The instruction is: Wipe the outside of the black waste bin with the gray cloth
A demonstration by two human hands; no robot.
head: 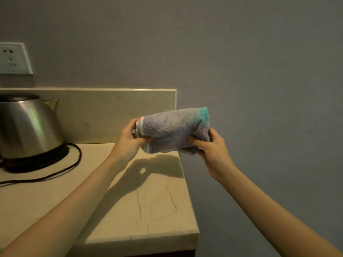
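Holding the gray cloth (172, 129) up in both hands, that's where things stand, so I'd call this the get-the-cloth-ready step and not any wiping yet. The left hand (130, 139) is closed on the end with the white trim, thumb pinched underneath, and the right hand (210, 145) is clamped on the bunched end where there's a bit of teal showing. The cloth is folded or rolled into a thick bundle and hangs in the air just past the far right corner of the counter (148, 201), not touching it.

The black waste bin isn't in view at all, so I can't say where it is. My guess is it's down on the floor somewhere, which means the next move calls for looking down, finding it, and bringing the cloth to its side, probably with one hand wiping and the other free to steady the bin.

Room-wise: right of the counter's right edge is open space with just bare wall (259, 71) behind, so swinging the cloth down that way looks easy. The left side is more crowded, with a steel kettle (27, 127) on its base near the back left and its cord (61, 169) looping out across the counter toward the left edge. I'd keep the left elbow away from that cord when lowering the arms. The backsplash (111, 108) runs along the back edge.
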